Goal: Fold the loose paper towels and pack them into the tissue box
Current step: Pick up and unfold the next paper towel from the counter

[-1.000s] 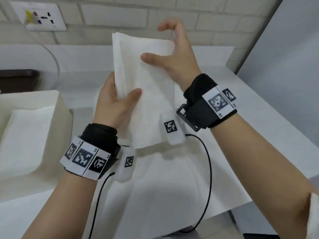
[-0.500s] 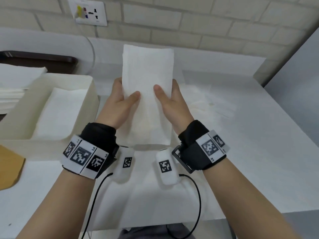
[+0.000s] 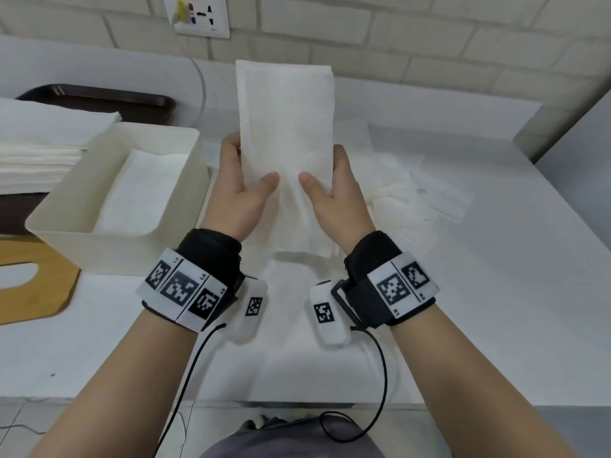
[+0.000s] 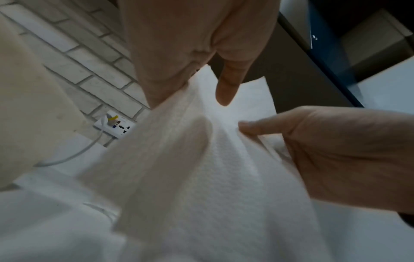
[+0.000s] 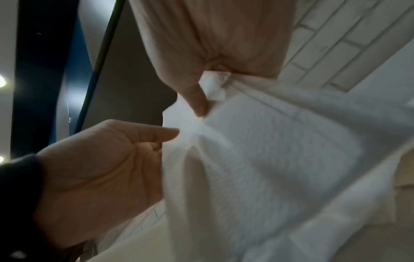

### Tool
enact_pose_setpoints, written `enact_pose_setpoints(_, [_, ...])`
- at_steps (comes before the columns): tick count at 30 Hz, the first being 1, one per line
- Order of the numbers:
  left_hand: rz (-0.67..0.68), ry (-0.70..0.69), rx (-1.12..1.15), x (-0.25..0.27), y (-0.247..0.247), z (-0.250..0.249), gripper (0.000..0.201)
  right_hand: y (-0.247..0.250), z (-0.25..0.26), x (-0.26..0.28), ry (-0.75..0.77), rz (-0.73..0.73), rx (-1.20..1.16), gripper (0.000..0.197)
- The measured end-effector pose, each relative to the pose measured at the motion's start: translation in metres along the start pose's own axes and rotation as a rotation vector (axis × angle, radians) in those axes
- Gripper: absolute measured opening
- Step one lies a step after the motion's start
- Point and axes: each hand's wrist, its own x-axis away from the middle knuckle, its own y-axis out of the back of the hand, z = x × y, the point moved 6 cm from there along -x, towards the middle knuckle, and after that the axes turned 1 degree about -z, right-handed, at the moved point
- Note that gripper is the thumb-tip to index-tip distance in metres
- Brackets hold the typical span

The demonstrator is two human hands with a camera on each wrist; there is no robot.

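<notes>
A folded white paper towel (image 3: pixel 285 133) stands upright above the table, held between both hands. My left hand (image 3: pixel 243 186) pinches its left edge, thumb on the front and fingers behind. On the other edge my right hand (image 3: pixel 334 190) pinches it the same way. The left wrist view shows the towel (image 4: pixel 212 159) creased between the two thumbs, and the right wrist view shows it (image 5: pixel 257 150) bunched under the fingers. The cream tissue box (image 3: pixel 76 239) sits open at the left with folded towels (image 3: pixel 142 190) lying inside.
A stack of flat towels (image 3: pixel 39 153) lies left of the box, over a dark tray (image 3: pixel 99 100). A wooden lid (image 3: pixel 39 285) with a slot lies at front left. Loose towels (image 3: pixel 416 196) lie to the right, and a sheet (image 3: pixel 297 358) lies under the hands. A brick wall with a socket (image 3: pixel 201 14) is behind.
My right hand came down from the towel's upper right corner to its right edge beside the left hand. The towel is now narrower and both hands hold it upright, square to me.
</notes>
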Motion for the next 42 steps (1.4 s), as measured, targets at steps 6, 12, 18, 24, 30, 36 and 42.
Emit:
enact_pose_setpoints(6, [-0.010, -0.023, -0.030, 0.004, -0.011, 0.001, 0.042, -0.014, -0.001, 0.008, 0.044, -0.040, -0.114, 0.026])
enact_pose_setpoints(12, [-0.009, 0.031, -0.047, 0.005, -0.013, 0.018, 0.042, -0.011, -0.021, 0.011, -0.083, -0.091, -0.245, 0.023])
enact_pose_setpoints(18, [-0.091, 0.037, -0.012, 0.001, -0.009, 0.020, 0.032, -0.001, -0.022, 0.009, -0.101, -0.206, -0.294, 0.018])
enact_pose_setpoints(24, [-0.038, 0.095, -0.038, -0.002, -0.013, 0.029, 0.038, -0.010, -0.029, 0.005, -0.120, -0.077, -0.124, 0.022])
enact_pose_setpoints(30, [-0.152, 0.110, -0.025, -0.007, -0.002, 0.036, 0.034, -0.007, -0.040, 0.004, -0.178, -0.032, -0.010, 0.019])
enact_pose_setpoints(36, [-0.295, 0.087, -0.070, -0.011, 0.019, 0.028, 0.071, 0.009, 0.005, 0.003, 0.051, 0.035, 0.458, 0.019])
enact_pose_setpoints(42, [-0.059, 0.065, -0.359, -0.021, 0.019, 0.022, 0.065, 0.008, 0.046, -0.002, 0.220, 0.208, 1.223, 0.029])
